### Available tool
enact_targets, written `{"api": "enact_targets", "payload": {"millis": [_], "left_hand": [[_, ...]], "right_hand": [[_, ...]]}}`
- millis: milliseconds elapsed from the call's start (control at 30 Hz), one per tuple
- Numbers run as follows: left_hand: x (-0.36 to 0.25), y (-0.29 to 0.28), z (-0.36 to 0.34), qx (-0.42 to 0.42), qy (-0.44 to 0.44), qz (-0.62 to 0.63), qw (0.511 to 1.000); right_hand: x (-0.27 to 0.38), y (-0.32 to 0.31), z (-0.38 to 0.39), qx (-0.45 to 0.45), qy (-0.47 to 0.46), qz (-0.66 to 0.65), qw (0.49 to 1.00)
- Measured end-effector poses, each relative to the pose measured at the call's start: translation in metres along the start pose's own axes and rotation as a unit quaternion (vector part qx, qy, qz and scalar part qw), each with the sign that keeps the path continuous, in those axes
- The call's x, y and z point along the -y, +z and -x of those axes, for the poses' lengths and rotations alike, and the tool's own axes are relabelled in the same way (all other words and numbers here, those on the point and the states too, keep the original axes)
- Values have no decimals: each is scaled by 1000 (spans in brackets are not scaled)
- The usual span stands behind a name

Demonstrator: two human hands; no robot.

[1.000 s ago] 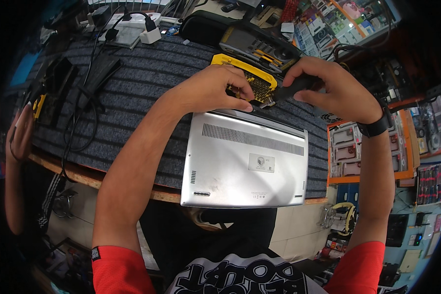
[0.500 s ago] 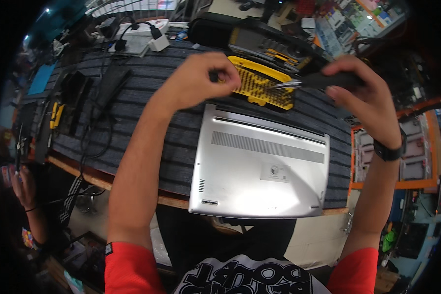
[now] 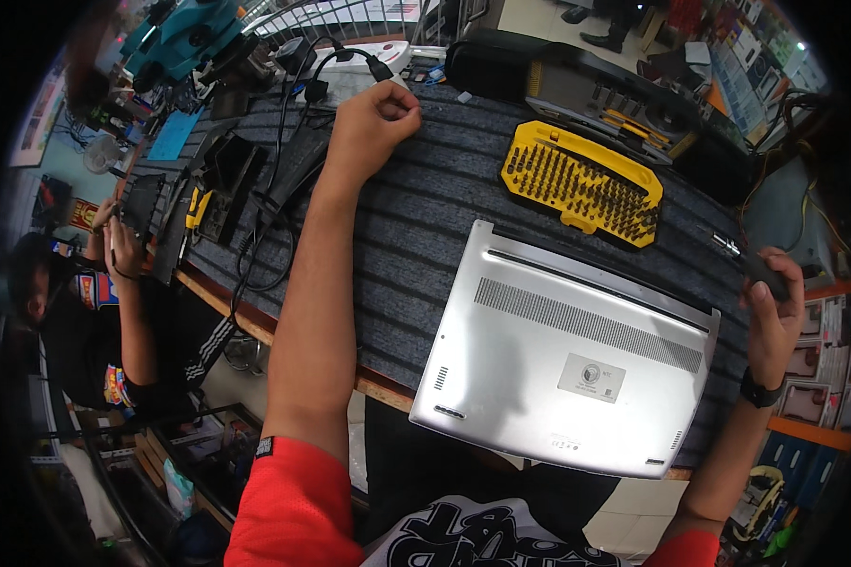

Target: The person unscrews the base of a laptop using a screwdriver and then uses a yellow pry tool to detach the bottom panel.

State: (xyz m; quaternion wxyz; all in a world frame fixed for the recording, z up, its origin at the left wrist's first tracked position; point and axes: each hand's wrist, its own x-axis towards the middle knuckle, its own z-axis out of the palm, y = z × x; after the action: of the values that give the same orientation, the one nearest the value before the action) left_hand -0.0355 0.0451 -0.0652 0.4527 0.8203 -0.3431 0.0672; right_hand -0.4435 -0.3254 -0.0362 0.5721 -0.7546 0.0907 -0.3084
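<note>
Though dark, clearly striped worktop (image 3: 407,274); pale floor (image 3: 638,510).

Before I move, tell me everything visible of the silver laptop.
The silver laptop lies underside up on the dark striped mat, angled, its near-left corner past the table edge. Its metallic-looking base shows a long vent strip, a grey label and side grilles. Neither left hand nor right hand touches it.

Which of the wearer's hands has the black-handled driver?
The right hand grips the driver; it wears the black wristband. The left hand, near a black plug, shows none.
</note>
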Motion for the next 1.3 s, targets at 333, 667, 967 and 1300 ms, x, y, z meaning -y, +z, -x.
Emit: {"api": "enact_targets", "payload": {"millis": [333, 667, 967, 1300], "left_hand": [[-11, 5, -29, 63, 19, -293, 954], [-20, -12, -29, -21, 27, -292, 956], [1, -15, -44, -64, -159, -206, 964], [19, -18, -55, -171, -136, -275, 936]], "right_hand": [[9, 19, 9, 26, -25, -8, 999], [13, 15, 9, 24, -56, -2, 998], [11, 14, 10, 9, -49, -4, 999], [5, 11, 12, -17, -39, -23, 999]]}}
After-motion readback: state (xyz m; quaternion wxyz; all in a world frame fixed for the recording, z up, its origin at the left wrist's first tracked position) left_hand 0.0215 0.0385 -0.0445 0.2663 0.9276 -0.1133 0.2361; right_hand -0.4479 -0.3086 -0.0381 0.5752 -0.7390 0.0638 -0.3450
